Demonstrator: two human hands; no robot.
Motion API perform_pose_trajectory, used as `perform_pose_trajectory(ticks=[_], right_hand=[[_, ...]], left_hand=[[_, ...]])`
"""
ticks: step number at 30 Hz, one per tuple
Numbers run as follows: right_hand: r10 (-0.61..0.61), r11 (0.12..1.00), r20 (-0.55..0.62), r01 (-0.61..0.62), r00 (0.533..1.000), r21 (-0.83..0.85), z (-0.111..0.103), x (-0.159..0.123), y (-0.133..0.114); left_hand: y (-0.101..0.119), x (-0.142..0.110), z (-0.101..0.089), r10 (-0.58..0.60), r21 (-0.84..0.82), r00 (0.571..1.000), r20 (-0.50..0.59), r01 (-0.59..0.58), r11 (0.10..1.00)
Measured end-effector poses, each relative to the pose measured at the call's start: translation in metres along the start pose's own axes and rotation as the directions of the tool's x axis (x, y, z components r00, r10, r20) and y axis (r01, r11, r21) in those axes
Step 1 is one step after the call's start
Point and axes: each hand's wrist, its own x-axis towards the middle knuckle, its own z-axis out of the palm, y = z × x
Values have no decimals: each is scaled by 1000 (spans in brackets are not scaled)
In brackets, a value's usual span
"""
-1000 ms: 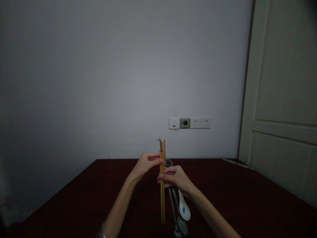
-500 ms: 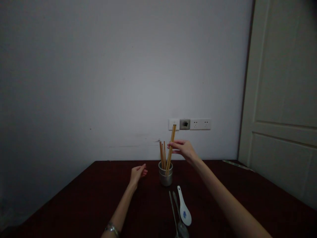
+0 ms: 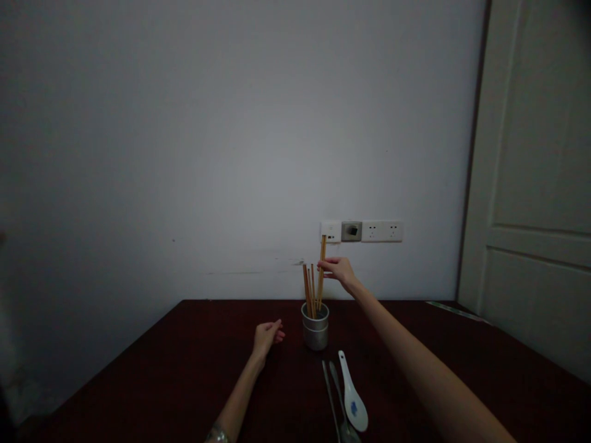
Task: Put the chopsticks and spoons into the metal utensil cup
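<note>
My right hand (image 3: 338,271) pinches a pair of light wooden chopsticks (image 3: 322,264) near the middle. They stand almost upright, with their lower ends at the mouth of a metal cup (image 3: 316,335). Several darker chopsticks (image 3: 306,286) lean inside that cup, to the left of the held pair. My left hand (image 3: 268,338) is just left of the cup, apart from it, fingers curled together and nothing visible in them. In front of the cup lie a white spoon with a blue mark (image 3: 353,400), a metal spoon (image 3: 338,384) and a thin metal utensil (image 3: 330,394).
The dark red table (image 3: 184,369) runs back to a pale wall (image 3: 231,154). Wall sockets (image 3: 382,231) sit above its back edge. A flat, thin strip (image 3: 457,311) lies at the back right, near a pale door (image 3: 535,295).
The held chopsticks have become more upright. Their lower ends overlapped the cup's front wall before and now show inside its mouth. The whole view has shifted slightly.
</note>
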Motion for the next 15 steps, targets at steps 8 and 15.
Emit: perform_pose_trajectory(ticks=[8, 15], right_hand=[[84, 996, -6, -84, 996, 2, -1, -2, 42], [130, 991, -7, -131, 991, -21, 0, -8, 66]], left_hand=[[-7, 4, -1, 39, 16, 999, -7, -39, 999], [-10, 5, -2, 67, -10, 998, 2, -67, 998]])
